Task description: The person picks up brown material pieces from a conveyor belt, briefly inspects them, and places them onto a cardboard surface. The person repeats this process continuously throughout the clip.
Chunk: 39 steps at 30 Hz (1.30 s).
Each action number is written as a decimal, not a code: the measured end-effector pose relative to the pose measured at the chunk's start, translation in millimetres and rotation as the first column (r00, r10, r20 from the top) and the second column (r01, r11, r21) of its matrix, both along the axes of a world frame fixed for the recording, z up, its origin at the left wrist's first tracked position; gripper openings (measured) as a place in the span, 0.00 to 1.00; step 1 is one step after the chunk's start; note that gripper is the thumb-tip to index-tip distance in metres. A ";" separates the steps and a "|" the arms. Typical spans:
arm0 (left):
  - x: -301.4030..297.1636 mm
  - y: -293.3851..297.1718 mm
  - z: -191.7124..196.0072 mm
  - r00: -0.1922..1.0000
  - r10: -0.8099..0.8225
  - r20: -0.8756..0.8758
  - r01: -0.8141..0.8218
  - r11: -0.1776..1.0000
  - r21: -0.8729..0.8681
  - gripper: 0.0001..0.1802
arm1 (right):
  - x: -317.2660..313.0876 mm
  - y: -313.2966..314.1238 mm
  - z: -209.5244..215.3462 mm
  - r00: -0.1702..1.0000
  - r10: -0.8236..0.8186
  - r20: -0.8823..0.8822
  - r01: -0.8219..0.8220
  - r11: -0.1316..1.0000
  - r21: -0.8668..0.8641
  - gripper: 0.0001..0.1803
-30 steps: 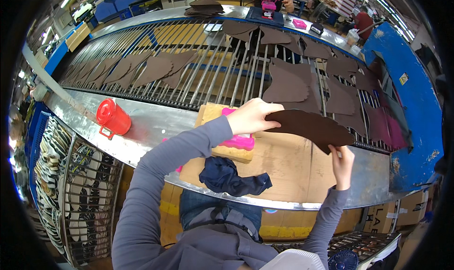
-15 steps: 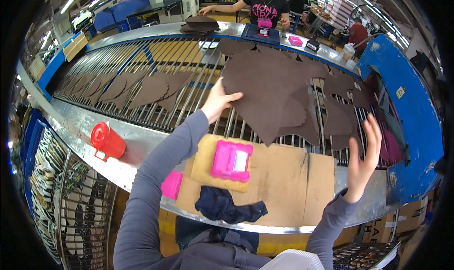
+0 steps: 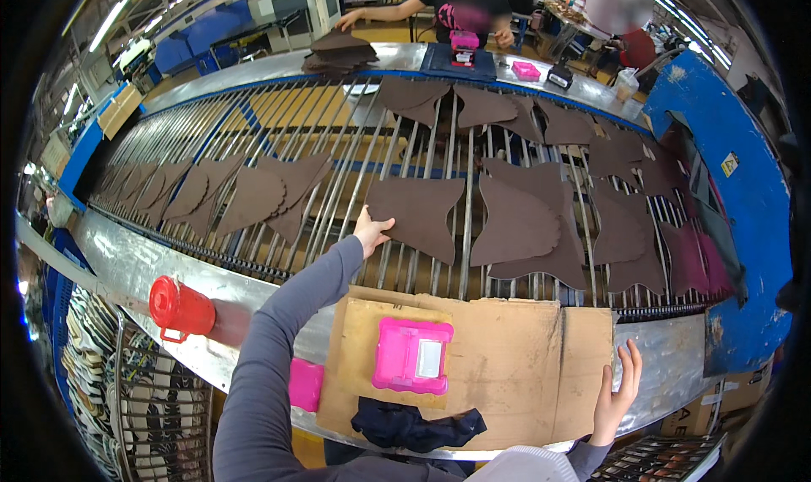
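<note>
My left hand [image 3: 370, 234] reaches over the bars and pinches the left edge of a dark brown cut panel [image 3: 422, 213], thumb on top. That panel lies flat on the metal bars of the conveyor [image 3: 338, 190]. To its right sits an overlapping stack of similar brown panels [image 3: 515, 224], with another stack [image 3: 625, 237] beyond. My right hand [image 3: 618, 395] is empty, fingers apart, at the right edge of the cardboard sheet [image 3: 507, 355]. Between my arms, a pink case with a white label [image 3: 412, 357] rests on a yellowish board [image 3: 359, 330].
A dark cloth [image 3: 414, 425] and another pink box [image 3: 306, 385] lie near me. A red lidded jug [image 3: 182, 307] stands left on the metal ledge. Fanned brown panels [image 3: 253, 199] cover the bars at left. A blue machine housing [image 3: 726, 203] bounds the right. Across, a person touches stacked panels [image 3: 340, 55].
A large brown panel held up by my left hand now lies flat on the bars, uncovering the panels behind. My right hand has dropped from the air to the cardboard's edge.
</note>
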<state>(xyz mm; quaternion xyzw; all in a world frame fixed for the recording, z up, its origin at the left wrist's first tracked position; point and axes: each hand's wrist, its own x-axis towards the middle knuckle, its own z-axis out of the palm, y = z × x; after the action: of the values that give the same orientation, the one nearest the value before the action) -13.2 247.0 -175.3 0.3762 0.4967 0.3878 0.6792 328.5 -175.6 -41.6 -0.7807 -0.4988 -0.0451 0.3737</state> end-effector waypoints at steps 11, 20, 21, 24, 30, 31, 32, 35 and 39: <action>-62.7 21.1 3.5 0.894 0.347 -0.284 -0.308 0.935 0.173 0.50 | 24.0 -16.2 -24.5 0.995 -0.061 0.073 0.054 0.994 0.097 0.17; -274.2 79.3 -76.7 0.518 0.853 -0.063 -0.852 0.508 -0.124 0.28 | 11.3 16.3 -24.1 0.987 0.156 0.025 -0.157 0.986 0.049 0.15; -206.7 82.7 -71.7 0.589 0.805 -0.074 -0.802 0.571 -0.177 0.24 | 2.2 2.6 -14.0 0.995 0.085 0.061 -0.085 0.996 -0.002 0.15; -220.1 65.1 -37.0 0.597 0.800 -0.049 -0.783 0.568 -0.254 0.19 | -4.0 3.9 -10.2 0.988 0.152 0.027 -0.151 0.988 -0.016 0.14; -248.4 25.7 41.7 0.679 0.532 0.505 -0.477 0.843 -0.247 0.15 | -25.9 8.2 -1.6 0.980 0.198 -0.005 -0.198 0.980 -0.016 0.12; -271.9 20.7 46.6 0.680 0.459 0.572 -0.436 0.880 -0.188 0.15 | -29.8 13.2 -1.6 0.971 0.239 -0.025 -0.239 0.971 -0.001 0.12; -221.1 14.2 75.3 0.598 0.533 0.599 -0.404 0.846 -0.349 0.15 | -33.6 5.6 2.7 0.980 0.197 -0.016 -0.198 0.980 -0.019 0.12; -204.4 -20.7 137.9 0.574 0.397 0.716 -0.182 0.915 -0.361 0.16 | -48.6 14.5 18.9 0.959 0.276 -0.063 -0.278 0.960 -0.020 0.11; -147.9 -65.8 209.2 0.826 0.127 0.548 -0.199 0.977 0.073 0.18 | -64.4 49.3 39.5 0.888 0.457 -0.055 -0.451 0.887 0.096 0.14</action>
<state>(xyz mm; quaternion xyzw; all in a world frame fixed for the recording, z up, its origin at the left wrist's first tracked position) -161.0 181.2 34.0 0.2502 0.2896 0.5654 0.7307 264.0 -126.3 -2.1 -0.6278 -0.6507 0.0533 0.4238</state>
